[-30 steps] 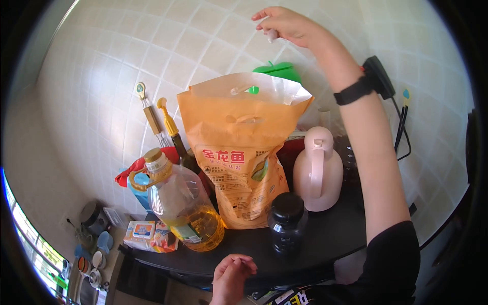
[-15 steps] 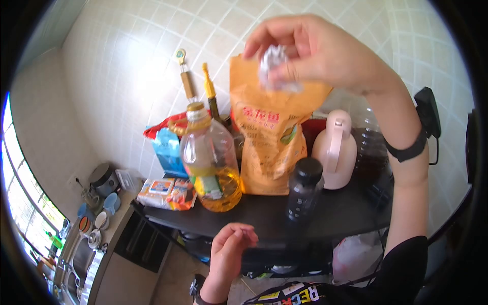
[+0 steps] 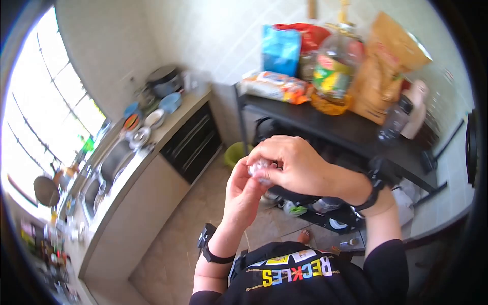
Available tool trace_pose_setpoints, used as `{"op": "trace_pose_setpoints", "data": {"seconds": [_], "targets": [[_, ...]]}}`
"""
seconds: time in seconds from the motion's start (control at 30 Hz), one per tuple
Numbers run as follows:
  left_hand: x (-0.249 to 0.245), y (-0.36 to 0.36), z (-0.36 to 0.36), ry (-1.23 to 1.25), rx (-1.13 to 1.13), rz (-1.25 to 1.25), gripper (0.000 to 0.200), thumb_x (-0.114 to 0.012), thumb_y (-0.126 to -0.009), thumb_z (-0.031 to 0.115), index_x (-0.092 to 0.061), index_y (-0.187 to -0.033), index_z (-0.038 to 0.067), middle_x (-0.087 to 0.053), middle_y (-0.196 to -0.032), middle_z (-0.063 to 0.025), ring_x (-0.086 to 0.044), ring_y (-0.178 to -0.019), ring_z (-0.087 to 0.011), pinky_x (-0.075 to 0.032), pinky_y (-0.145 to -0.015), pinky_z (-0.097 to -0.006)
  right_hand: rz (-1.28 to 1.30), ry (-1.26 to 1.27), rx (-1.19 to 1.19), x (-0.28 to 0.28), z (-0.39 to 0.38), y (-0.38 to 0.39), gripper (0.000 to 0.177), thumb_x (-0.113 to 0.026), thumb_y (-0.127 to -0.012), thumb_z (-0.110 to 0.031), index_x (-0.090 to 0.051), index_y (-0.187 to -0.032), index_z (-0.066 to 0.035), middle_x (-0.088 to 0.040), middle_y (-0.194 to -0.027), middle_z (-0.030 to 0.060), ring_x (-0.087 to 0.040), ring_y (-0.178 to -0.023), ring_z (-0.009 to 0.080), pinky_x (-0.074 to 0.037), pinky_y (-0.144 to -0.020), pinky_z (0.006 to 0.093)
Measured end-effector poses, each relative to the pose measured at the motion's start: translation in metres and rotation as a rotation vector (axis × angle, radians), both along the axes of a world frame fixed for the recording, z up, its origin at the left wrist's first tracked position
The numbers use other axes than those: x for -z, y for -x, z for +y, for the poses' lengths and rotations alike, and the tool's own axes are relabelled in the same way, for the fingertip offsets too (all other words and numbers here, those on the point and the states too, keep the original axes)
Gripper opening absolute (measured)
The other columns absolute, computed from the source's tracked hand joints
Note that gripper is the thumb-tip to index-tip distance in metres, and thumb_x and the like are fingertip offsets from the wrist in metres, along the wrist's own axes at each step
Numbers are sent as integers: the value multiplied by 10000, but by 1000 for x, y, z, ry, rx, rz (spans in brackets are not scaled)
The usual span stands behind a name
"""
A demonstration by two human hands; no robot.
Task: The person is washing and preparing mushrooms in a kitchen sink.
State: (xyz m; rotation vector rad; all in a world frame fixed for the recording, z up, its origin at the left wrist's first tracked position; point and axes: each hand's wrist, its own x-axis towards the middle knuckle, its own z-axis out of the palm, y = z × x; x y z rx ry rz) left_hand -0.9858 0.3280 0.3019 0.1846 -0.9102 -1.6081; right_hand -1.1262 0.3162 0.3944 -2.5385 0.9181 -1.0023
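A small crumpled whitish wad (image 3: 261,170), slightly shiny like thin plastic, is between my two hands in front of my chest. My right hand (image 3: 300,170) curls over it from above, thumb pressed on its near side. From below left, the fingers and thumb of my left hand (image 3: 242,195) close around it. Much of the wad is hidden by fingers. Behind the hands stands a dark shelf unit (image 3: 335,129), its upper edge farther back than my knuckles.
On the shelf top stand an oil jug (image 3: 333,76), an orange-brown bag (image 3: 386,63), a dark bottle (image 3: 395,119), a pink flask (image 3: 416,107) and a wipes pack (image 3: 277,87). A counter (image 3: 162,129) with bowls and a sink runs along the left. A green bin (image 3: 235,154) sits on the floor.
My right hand has come down from in front of the orange-brown bag with the wad and met my left hand. The view has swung left, showing more counter and floor.
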Motion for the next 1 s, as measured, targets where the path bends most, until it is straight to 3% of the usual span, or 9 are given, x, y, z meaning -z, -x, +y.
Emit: {"op": "trace_pose_setpoints", "data": {"seconds": [0.03,0.07,0.17,0.27,0.37,0.53,0.7,0.87,1.0], "targets": [[7,-16,6,-3,-84,-93,430,-612,-848,170,-425,-1206,21,-544,-1108,-90,-557,-991,-176,-472,-845,-321,-112,-135,24,10,-1,-18,140,-659,-760,-77,-616,-886,-33,-600,-764,60,-591,-679,134,-456,-596,265],[18,-60,10,-16,-208,-190,434,-630,-830,132,-438,-1206,30,-545,-1115,-85,-567,-965,-174,-484,-824,-320,-107,-155,-69,23,-9,-62,140,-659,-760,-77,-616,-886,-33,-600,-764,60,-591,-679,134,-456,-596,265],[41,-170,29,-193,-449,-144,269,-605,-825,40,-531,-1082,20,-606,-949,-64,-597,-817,-138,-491,-722,-254,-374,-630,-253,63,-21,-172,128,-626,-819,-46,-610,-938,-3,-623,-792,17,-578,-733,41,-461,-632,191],[57,-238,52,-346,-674,-107,158,-574,-839,22,-572,-997,20,-619,-865,-50,-601,-760,-122,-485,-678,-227,-558,-783,-355,102,-30,-251,102,-624,-817,-35,-613,-915,-9,-622,-797,18,-559,-685,48,-444,-607,175],[85,-297,76,-432,-791,-68,117,-555,-838,26,-575,-953,27,-607,-839,-48,-591,-733,-120,-482,-669,-232,-483,-941,-440,128,-38,-312,101,-616,-827,-48,-613,-923,-15,-624,-785,21,-551,-662,49,-450,-596,181],[109,-321,78,-563,-1009,-55,81,-496,-785,12,-551,-838,40,-545,-731,-26,-540,-662,-113,-461,-631,-236,-515,-1078,-512,163,-74,-342,83,-613,-827,-47,-612,-902,-12,-623,-775,27,-546,-650,55,-452,-590,187],[143,-384,45,-631,-1035,-134,60,-503,-780,17,-547,-811,43,-544,-733,-16,-531,-670,-95,-445,-623,-223,-429,-1180,-559,192,-123,-402,84,-576,-833,-17,-609,-908,1,-616,-769,35,-547,-650,69,-456,-591,203],[158,-445,-22,-595,-1130,-588,149,-576,-829,101,-594,-967,50,-550,-802,14,-522,-744,-59,-450,-671,-214,-294,-1242,-624,199,-187,-465,131,-528,-834,3,-603,-940,-1,-619,-821,47,-570,-712,83,-471,-638,212],[151,-500,-57,-500,-1422,-900,191,-596,-846,149,-588,-1017,63,-544,-844,9,-507,-824,-50,-455,-685,-218,-281,-1276,-695,204,-219,-536,175,-515,-800,25,-589,-957,1,-620,-842,47,-589,-754,88,-485,-673,217]]}}
